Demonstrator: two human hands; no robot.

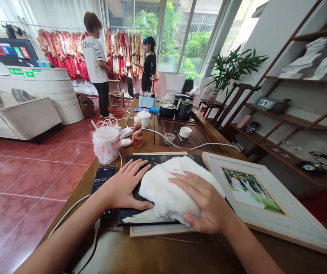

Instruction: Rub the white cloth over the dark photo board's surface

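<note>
A bunched white fluffy cloth [160, 186] lies over a black board [136, 161], with a smoother cream strip of it spread at the lower left. My right hand [201, 198] rests on top of the fluffy cloth, fingers stretched out and thumb apart. Flat on the board's left side is my left hand [129, 184], its fingers spread and the thumb touching near the cloth's edge. Beneath the board, part of a pale wooden frame [152, 231] shows. To the right, a white picture frame [254, 182] holds a photo of a couple outdoors.
A phone [103, 175] with a timer lies left of the board, beside a white cable. Behind stand a bagged white tub [106, 142], a Nescafe bottle [137, 133], a lidded white cup [144, 118] and a small white bowl [185, 132]. Two people stand near hanging red garments.
</note>
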